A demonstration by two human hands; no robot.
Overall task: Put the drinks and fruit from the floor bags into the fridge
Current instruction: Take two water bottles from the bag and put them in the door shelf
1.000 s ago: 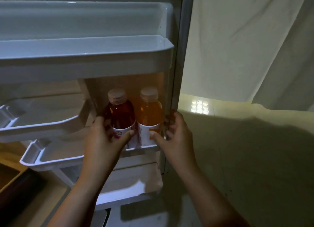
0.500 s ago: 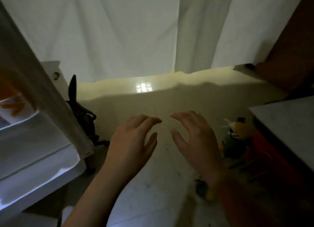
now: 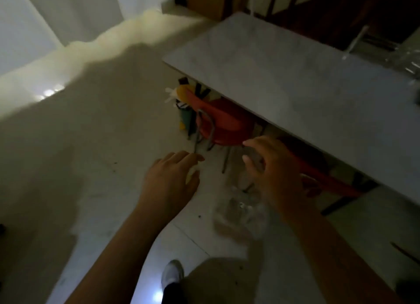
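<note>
A clear plastic bag (image 3: 241, 215) lies crumpled on the pale floor, just below my right hand; its contents are too blurred to make out. My left hand (image 3: 172, 181) hovers over the bare floor to the left of the bag, fingers spread, holding nothing. My right hand (image 3: 272, 169) hangs above the bag with fingers curled apart, also empty. A second bag with yellow and green things (image 3: 184, 103) stands farther off, beside the chair under the table. The fridge is out of view.
A grey table (image 3: 295, 80) fills the upper right, its edge running diagonally just beyond my right hand. A red chair (image 3: 222, 121) with metal legs is tucked under it. My shoe (image 3: 172, 273) shows at the bottom. White curtains (image 3: 34, 19) hang at the back left.
The view has swung from the fridge door and its two bottles, across the curtain, down to the floor by the table. Both hands left the bottles and now reach out empty over the bag.
</note>
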